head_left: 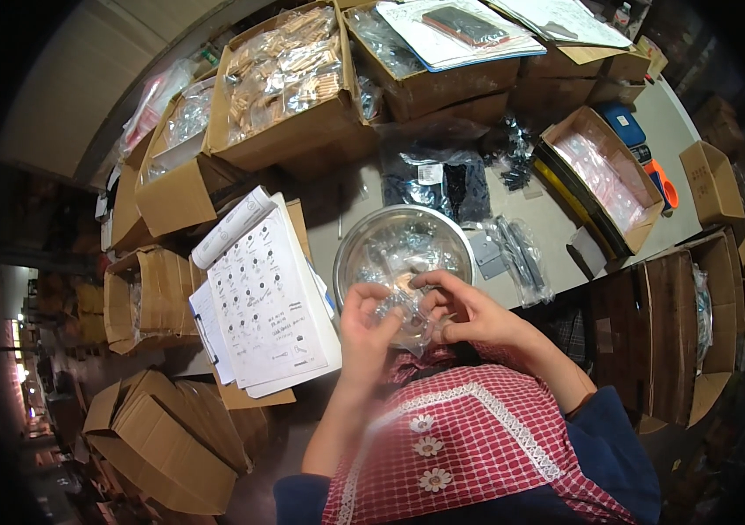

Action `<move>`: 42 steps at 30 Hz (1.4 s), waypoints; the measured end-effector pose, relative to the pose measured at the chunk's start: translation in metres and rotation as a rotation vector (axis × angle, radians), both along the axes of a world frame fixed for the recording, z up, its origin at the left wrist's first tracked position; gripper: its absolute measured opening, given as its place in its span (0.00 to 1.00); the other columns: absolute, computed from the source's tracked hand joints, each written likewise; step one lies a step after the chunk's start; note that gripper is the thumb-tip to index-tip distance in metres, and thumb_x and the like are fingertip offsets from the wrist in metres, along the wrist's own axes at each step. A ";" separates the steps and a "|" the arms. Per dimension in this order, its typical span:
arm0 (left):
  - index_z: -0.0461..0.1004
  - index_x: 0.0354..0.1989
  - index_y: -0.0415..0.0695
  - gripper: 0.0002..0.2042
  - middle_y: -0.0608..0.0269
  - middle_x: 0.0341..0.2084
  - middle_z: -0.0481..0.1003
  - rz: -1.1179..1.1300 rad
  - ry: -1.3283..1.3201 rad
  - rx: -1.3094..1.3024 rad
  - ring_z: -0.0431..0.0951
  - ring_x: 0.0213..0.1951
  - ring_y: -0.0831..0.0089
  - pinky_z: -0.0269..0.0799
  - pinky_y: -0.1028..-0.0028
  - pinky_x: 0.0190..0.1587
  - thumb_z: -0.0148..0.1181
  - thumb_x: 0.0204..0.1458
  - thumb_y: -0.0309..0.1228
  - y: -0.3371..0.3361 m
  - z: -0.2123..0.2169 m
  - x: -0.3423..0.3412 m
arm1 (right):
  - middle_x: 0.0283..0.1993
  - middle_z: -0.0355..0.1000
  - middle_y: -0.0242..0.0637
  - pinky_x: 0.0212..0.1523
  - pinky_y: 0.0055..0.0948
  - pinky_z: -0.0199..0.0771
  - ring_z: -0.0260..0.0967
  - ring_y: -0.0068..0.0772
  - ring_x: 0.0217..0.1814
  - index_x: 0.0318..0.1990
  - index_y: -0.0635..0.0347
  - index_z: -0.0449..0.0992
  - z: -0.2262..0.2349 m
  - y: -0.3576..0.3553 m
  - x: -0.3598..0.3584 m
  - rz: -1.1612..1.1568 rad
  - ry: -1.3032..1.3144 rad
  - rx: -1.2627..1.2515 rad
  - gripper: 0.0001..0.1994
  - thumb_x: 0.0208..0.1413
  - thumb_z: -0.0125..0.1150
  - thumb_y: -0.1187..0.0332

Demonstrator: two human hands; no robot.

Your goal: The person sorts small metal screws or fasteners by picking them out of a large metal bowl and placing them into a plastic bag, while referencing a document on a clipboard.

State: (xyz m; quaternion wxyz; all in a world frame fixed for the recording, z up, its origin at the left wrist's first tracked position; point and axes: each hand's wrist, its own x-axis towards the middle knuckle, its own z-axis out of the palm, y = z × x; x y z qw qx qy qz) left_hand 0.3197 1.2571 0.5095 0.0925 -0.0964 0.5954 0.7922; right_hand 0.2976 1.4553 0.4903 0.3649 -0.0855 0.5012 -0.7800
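Pinching a small clear plastic bag (400, 317) of metal parts between them, the left hand (363, 325) and the right hand (460, 308) meet just near the rim of a steel bowl (350, 254) on the worktop (556, 229). Both hands have their fingers closed on the bag, which hangs over the person's red checked apron (464, 437). Left of the bowl lies a printed sheet (267, 297) on a clipboard. Open cardboard boxes (289, 83) of bagged parts stand far behind.
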 end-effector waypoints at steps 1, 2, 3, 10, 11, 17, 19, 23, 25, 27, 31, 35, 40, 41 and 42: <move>0.63 0.48 0.38 0.15 0.58 0.41 0.71 0.009 0.027 -0.021 0.74 0.38 0.78 0.73 0.81 0.40 0.57 0.53 0.18 -0.001 -0.003 0.001 | 0.44 0.65 0.34 0.44 0.22 0.73 0.67 0.22 0.43 0.67 0.61 0.55 -0.001 -0.002 0.001 -0.007 -0.016 -0.016 0.37 0.46 0.58 0.82; 0.62 0.48 0.38 0.16 0.58 0.41 0.71 0.017 0.054 -0.043 0.74 0.38 0.78 0.72 0.81 0.40 0.57 0.53 0.18 -0.002 -0.007 0.001 | 0.44 0.65 0.34 0.44 0.22 0.73 0.67 0.21 0.43 0.66 0.61 0.55 -0.003 -0.003 0.001 -0.031 -0.016 -0.026 0.36 0.47 0.59 0.82; 0.62 0.48 0.38 0.16 0.58 0.41 0.71 0.028 0.071 -0.073 0.74 0.38 0.78 0.72 0.81 0.40 0.57 0.53 0.18 -0.004 -0.010 0.002 | 0.44 0.65 0.34 0.44 0.22 0.73 0.67 0.21 0.43 0.66 0.62 0.55 -0.007 -0.005 0.001 -0.055 -0.016 -0.038 0.35 0.48 0.60 0.82; 0.62 0.48 0.38 0.15 0.58 0.41 0.70 0.041 0.147 -0.338 0.71 0.42 0.76 0.68 0.77 0.46 0.57 0.53 0.19 -0.005 -0.017 0.003 | 0.41 0.69 0.36 0.39 0.23 0.75 0.72 0.23 0.35 0.63 0.61 0.58 -0.012 -0.015 0.002 -0.193 0.075 -0.020 0.29 0.52 0.57 0.81; 0.62 0.48 0.38 0.15 0.57 0.42 0.70 0.035 0.145 -0.379 0.71 0.43 0.74 0.67 0.75 0.49 0.58 0.53 0.19 -0.005 -0.017 0.002 | 0.40 0.69 0.36 0.39 0.23 0.75 0.72 0.23 0.35 0.63 0.61 0.58 -0.013 -0.016 0.003 -0.206 0.080 -0.017 0.29 0.52 0.57 0.82; 0.63 0.49 0.38 0.16 0.62 0.39 0.70 -0.068 0.321 -0.596 0.70 0.40 0.80 0.67 0.81 0.41 0.58 0.53 0.19 -0.005 -0.016 0.002 | 0.37 0.69 0.34 0.36 0.21 0.75 0.71 0.22 0.35 0.61 0.60 0.59 -0.020 -0.018 0.007 -0.256 0.117 0.007 0.28 0.52 0.59 0.82; 0.63 0.48 0.38 0.16 0.62 0.39 0.70 -0.077 0.329 -0.597 0.71 0.39 0.80 0.68 0.82 0.40 0.58 0.53 0.19 -0.006 -0.014 0.003 | 0.37 0.69 0.34 0.35 0.20 0.75 0.71 0.21 0.35 0.60 0.60 0.60 -0.017 -0.018 0.009 -0.276 0.129 0.011 0.27 0.53 0.59 0.82; 0.63 0.48 0.39 0.16 0.60 0.39 0.71 -0.022 0.076 -0.182 0.73 0.37 0.81 0.70 0.84 0.37 0.59 0.53 0.19 0.002 -0.014 -0.001 | 0.37 0.69 0.33 0.33 0.19 0.75 0.70 0.20 0.35 0.58 0.59 0.60 -0.017 -0.012 0.013 -0.304 0.022 -0.082 0.26 0.53 0.60 0.82; 0.63 0.47 0.39 0.16 0.60 0.39 0.72 -0.020 0.086 -0.175 0.74 0.36 0.80 0.71 0.84 0.36 0.59 0.53 0.18 0.002 -0.015 0.000 | 0.37 0.69 0.33 0.34 0.19 0.76 0.71 0.20 0.35 0.58 0.59 0.60 -0.014 -0.010 0.014 -0.299 0.020 -0.086 0.25 0.53 0.60 0.82; 0.63 0.47 0.39 0.16 0.59 0.39 0.72 -0.017 0.089 -0.159 0.75 0.35 0.80 0.72 0.83 0.36 0.59 0.53 0.18 0.002 -0.014 0.001 | 0.38 0.70 0.34 0.34 0.20 0.76 0.71 0.21 0.35 0.58 0.60 0.60 -0.013 -0.008 0.015 -0.294 0.018 -0.090 0.25 0.53 0.59 0.82; 0.62 0.47 0.38 0.15 0.58 0.38 0.72 -0.015 0.081 -0.084 0.75 0.36 0.79 0.73 0.82 0.37 0.58 0.53 0.18 0.003 -0.011 0.002 | 0.40 0.70 0.36 0.36 0.22 0.78 0.72 0.22 0.36 0.59 0.61 0.60 -0.011 -0.004 0.016 -0.287 -0.043 -0.152 0.26 0.52 0.57 0.83; 0.63 0.47 0.38 0.15 0.58 0.38 0.72 -0.008 0.077 -0.061 0.75 0.35 0.79 0.73 0.81 0.38 0.57 0.53 0.17 0.004 -0.012 0.003 | 0.41 0.69 0.36 0.39 0.23 0.78 0.72 0.23 0.37 0.59 0.61 0.60 -0.009 0.000 0.016 -0.258 -0.025 -0.145 0.27 0.49 0.55 0.84; 0.63 0.48 0.38 0.15 0.58 0.39 0.72 0.007 0.068 -0.066 0.75 0.35 0.79 0.72 0.82 0.37 0.57 0.52 0.17 0.006 -0.009 0.004 | 0.40 0.67 0.34 0.41 0.21 0.74 0.69 0.21 0.40 0.59 0.62 0.60 -0.016 -0.004 0.016 -0.220 0.007 -0.099 0.28 0.48 0.56 0.84; 0.63 0.48 0.38 0.15 0.58 0.39 0.72 0.007 0.070 -0.064 0.75 0.35 0.79 0.72 0.82 0.36 0.57 0.52 0.18 0.006 -0.009 0.004 | 0.40 0.67 0.34 0.42 0.19 0.73 0.67 0.20 0.40 0.59 0.63 0.60 -0.017 -0.005 0.016 -0.212 0.004 -0.083 0.29 0.47 0.57 0.84; 0.63 0.48 0.38 0.15 0.57 0.39 0.72 0.008 0.072 -0.070 0.75 0.35 0.79 0.72 0.82 0.36 0.57 0.52 0.18 0.007 -0.009 0.004 | 0.40 0.66 0.33 0.42 0.18 0.71 0.66 0.19 0.40 0.60 0.64 0.59 -0.018 -0.006 0.015 -0.203 0.003 -0.067 0.29 0.47 0.57 0.84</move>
